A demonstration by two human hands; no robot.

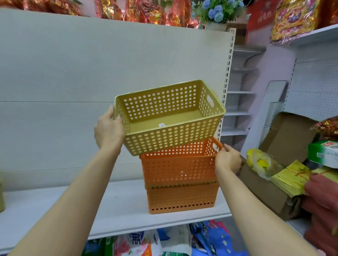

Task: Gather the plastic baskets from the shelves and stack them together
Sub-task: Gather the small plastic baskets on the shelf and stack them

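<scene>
Head view: the left hand (109, 132) grips the short end of the yellow basket (169, 117), held tilted just above the orange baskets (181, 178) stacked on the white shelf (120, 209). The right hand (228, 159) clasps the top orange basket's right rim.

Both bare forearms extended forward, left grip (109, 132) clamped closed, right grip (228, 158) curled closed
</scene>
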